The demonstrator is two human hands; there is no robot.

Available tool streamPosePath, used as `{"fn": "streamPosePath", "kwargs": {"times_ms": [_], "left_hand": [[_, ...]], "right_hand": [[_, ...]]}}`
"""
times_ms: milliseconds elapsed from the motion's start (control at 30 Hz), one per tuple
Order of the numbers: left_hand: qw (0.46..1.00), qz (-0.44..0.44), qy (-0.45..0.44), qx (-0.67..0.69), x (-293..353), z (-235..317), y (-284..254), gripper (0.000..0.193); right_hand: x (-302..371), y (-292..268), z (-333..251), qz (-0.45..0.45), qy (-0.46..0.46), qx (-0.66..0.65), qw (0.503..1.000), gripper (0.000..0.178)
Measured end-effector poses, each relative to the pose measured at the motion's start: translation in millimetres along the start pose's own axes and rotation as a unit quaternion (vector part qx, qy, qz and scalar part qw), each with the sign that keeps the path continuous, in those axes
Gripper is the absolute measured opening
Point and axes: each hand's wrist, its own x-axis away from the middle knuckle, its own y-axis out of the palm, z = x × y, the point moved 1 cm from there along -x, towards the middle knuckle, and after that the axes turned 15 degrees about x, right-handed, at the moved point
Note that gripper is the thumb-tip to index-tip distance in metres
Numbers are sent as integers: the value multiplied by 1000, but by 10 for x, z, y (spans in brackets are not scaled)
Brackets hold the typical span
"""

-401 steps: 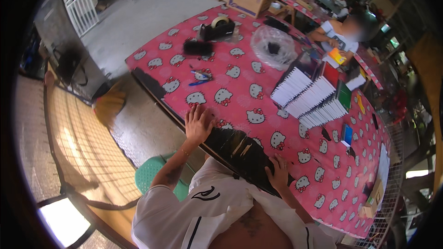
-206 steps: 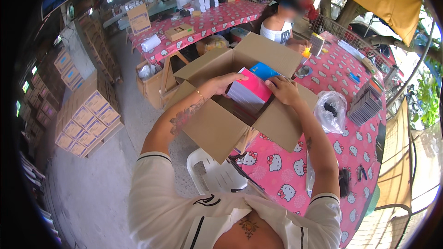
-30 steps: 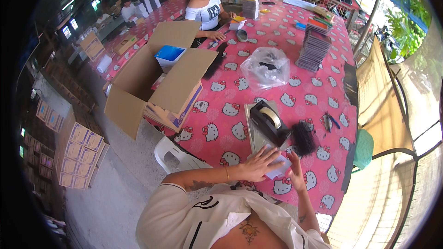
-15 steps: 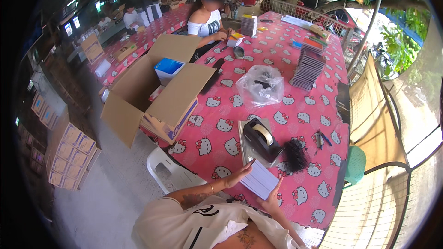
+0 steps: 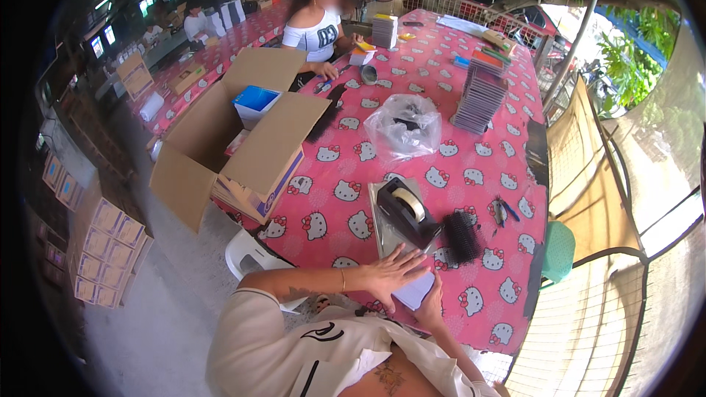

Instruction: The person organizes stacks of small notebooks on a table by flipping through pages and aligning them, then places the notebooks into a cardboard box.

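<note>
While half a second ago both hands had the white paper stack (image 5: 414, 290) tipped up by its opposite edges, the left hand (image 5: 395, 273) now lies over its upper side, fingers spread and clasping nothing. From here, the right hand (image 5: 430, 305) cups the right side; how firmly, I can't tell. The stack sits between them, with the tape dispenser (image 5: 407, 212) just beyond the left hand and a black brush (image 5: 462, 237) ahead of the right. To me, that suggests the pages are being evened up.
</note>
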Motion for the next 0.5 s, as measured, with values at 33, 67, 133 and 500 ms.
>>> {"fn": "streamPosePath", "kwargs": {"times_ms": [33, 67, 133, 500], "left_hand": [[1000, 3, 14, -6, 5, -22, 13, 127], [1000, 10, 17, -17, -1, -56, 106, 124], [998, 35, 25, -49, -66, -125, 138, 119], [741, 376, -8, 556, 155, -46, -716, 103]], "right_hand": [[-3, -40, -35, -16, 15, -1, 1000, 124], [36, -11, -29, -19, 10, 3, 1000, 124], [-24, -8, -1, -24, -2, -15, 1000, 124], [-798, -809, -677, -27, -36, -519, 854, 132]]}}
